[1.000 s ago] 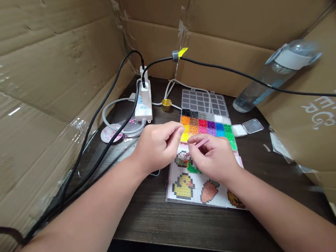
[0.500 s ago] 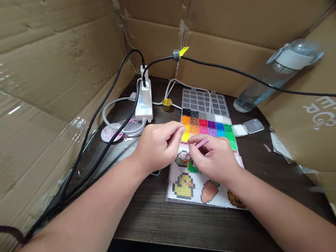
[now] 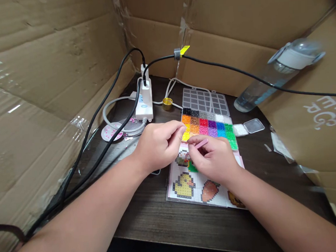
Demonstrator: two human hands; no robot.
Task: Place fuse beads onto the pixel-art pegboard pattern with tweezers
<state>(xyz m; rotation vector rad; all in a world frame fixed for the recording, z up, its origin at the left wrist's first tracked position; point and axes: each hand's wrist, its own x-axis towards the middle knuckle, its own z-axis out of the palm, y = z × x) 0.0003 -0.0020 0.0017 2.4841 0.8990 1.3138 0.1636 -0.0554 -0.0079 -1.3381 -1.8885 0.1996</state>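
Pinching pink tweezers [image 3: 199,144] in right hand [image 3: 214,159], tip over pegboard [image 3: 190,186], left hand [image 3: 158,144] just beside

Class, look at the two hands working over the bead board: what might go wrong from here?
1. The right hand holds pink tweezers right over the bead board; a slip may knock placed beads loose.
2. The left hand sits beside the open bead tray; a nudge might spill or mix colours.
3. A black cable hangs above the tray and could snag a raised hand.
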